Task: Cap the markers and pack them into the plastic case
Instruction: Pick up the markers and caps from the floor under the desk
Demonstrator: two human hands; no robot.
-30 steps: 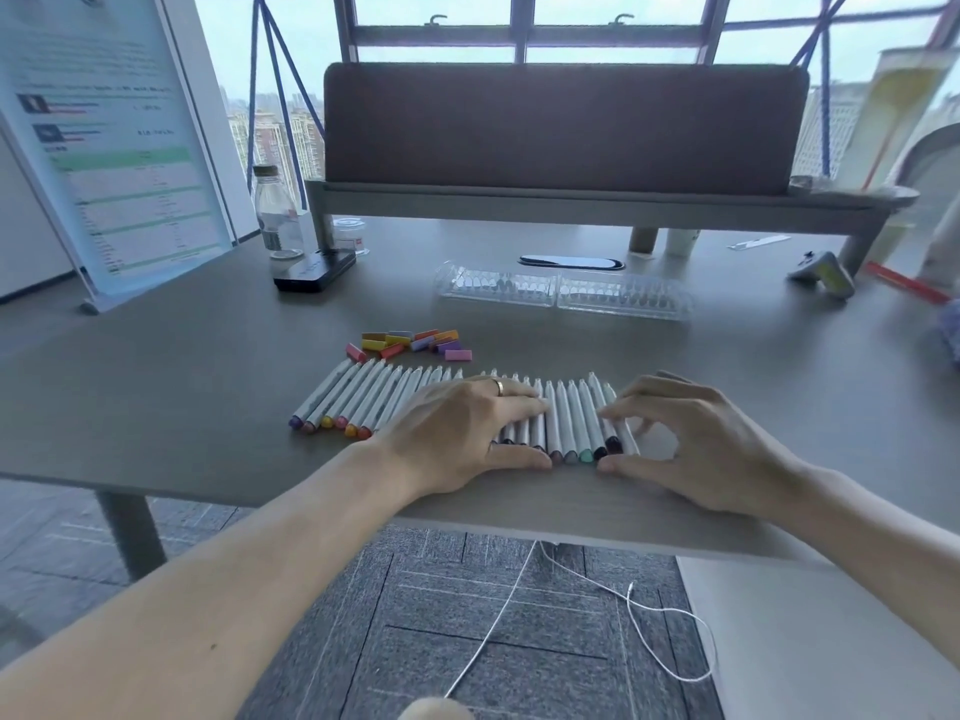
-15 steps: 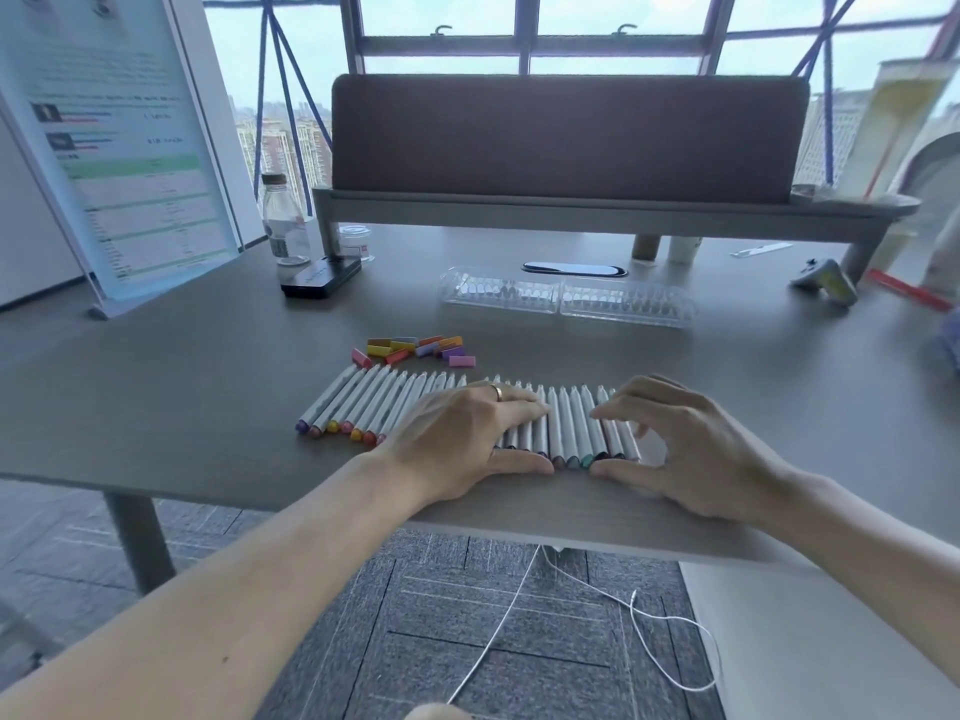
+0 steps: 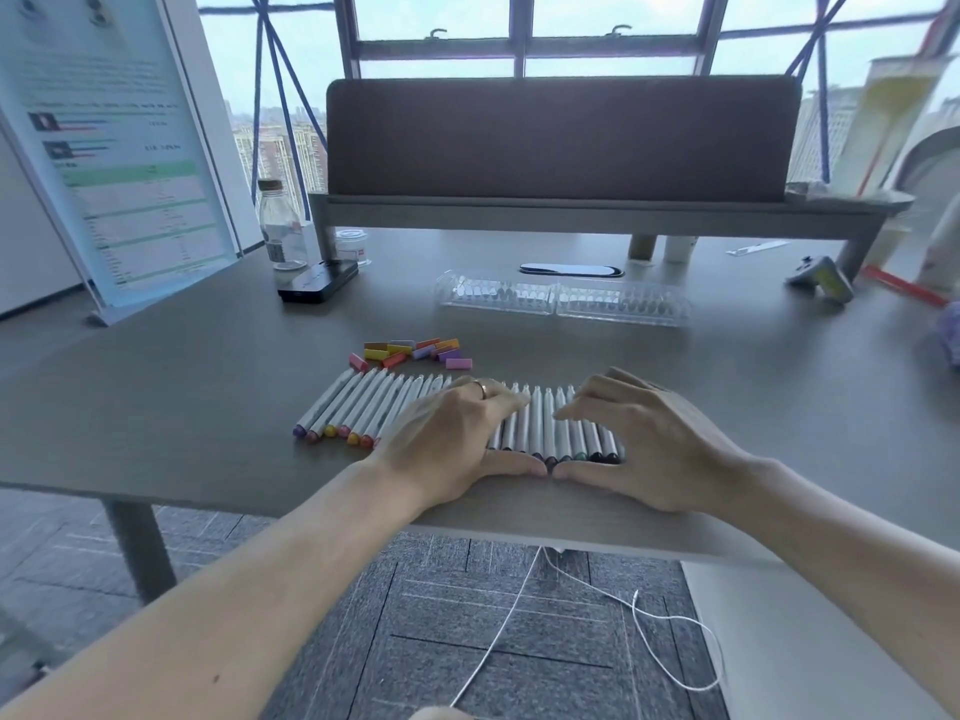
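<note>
Take the two hands as the centre of the dial, with 12 o'clock pointing away from the person. The left hand [image 3: 457,439] lies flat on the row of markers [image 3: 363,407], fingers nearly straight and thumb along the near ends. It presses the markers and grips none. The right hand [image 3: 644,444] arches over the row's right part, with bent fingertips resting on the barrels and its thumb also along the near ends. It too has closed round nothing.

A second ago the right hand sat off the row's right end. It has since slid in toward 9 o'clock, so the thumb tips now almost meet. The right-hand markers, which were slightly fanned, now lie straighter and tighter. I judge this to be tidying and squaring the row, not yet capping.

The markers lie side by side on the table [image 3: 182,387], coloured ends toward the person. The left part of the row, out at 9 to 10 o'clock, is uncovered.

Just beyond, at about 11 o'clock, the loose caps [image 3: 415,351] lie in a small heap, apart from the markers. No marker appears to be capped yet.

Farther out, at about 12 to 1 o'clock, the clear plastic case [image 3: 566,297] lies open and well apart from the row, with no markers in it. Both stages of the task remain to be done.

A bottle [image 3: 280,226] and a black box [image 3: 318,281] stand at far 10 o'clock.
</note>
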